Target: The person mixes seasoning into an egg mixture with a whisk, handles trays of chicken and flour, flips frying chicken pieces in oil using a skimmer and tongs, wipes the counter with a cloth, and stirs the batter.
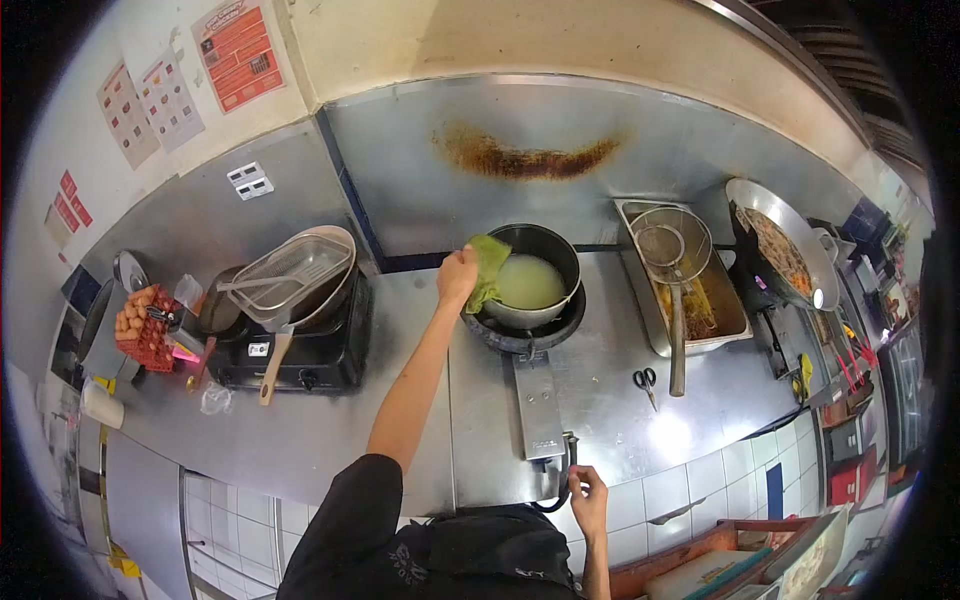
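Observation:
My left hand [459,278] is closed on a green cloth [488,268], which lies against the left rim of a deep pot [570,262]. Pale, cloudy liquid [532,282] fills the lower part of this pot. Underneath is a round black gas burner [572,322] with a metal control box [540,405] toward me. Beside the counter's front edge, my right hand [588,497] has its fingers curled at a black hose [571,462] that runs from the box.
A metal tray [735,325] with a strainer [677,320] across it stands right of the pot, with scissors [646,386] nearby. Further right is a wide pan [785,230] of food. On the left are a black stove [330,350], a wire basket [295,270] and eggs [137,316].

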{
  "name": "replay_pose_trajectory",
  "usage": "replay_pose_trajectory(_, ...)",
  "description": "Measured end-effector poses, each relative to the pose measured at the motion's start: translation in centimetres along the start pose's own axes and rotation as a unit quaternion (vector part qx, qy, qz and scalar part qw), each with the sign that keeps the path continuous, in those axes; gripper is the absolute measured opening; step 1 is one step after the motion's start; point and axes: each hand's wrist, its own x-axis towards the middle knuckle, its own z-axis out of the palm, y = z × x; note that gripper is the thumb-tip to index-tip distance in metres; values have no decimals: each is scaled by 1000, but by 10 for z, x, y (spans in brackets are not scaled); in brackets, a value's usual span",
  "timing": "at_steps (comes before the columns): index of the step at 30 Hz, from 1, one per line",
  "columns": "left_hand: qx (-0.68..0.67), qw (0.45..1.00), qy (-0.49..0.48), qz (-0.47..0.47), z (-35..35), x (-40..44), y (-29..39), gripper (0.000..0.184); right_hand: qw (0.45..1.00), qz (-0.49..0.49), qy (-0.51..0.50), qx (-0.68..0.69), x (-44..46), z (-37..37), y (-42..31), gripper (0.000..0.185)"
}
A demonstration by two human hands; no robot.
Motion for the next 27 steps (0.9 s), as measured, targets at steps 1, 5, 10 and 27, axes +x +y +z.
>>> replay_pose_trajectory(1,129,989,67,5,8,16,-11,58,1000,0,-5,0,2,-5,4,13)
replay_pose_trajectory(5,153,988,-5,22,36,101,-98,60,999,14,-35,18,8,-19,23,13)
replay_pose_trajectory(10,241,966,-86,-42,25,104,-63,46,992,52,-45,107,22,-23,63,13)
replay_pose_trajectory(27,142,989,-34,-18,-279,-113,135,50,922,-99,-362,98,72,161,-50,14)
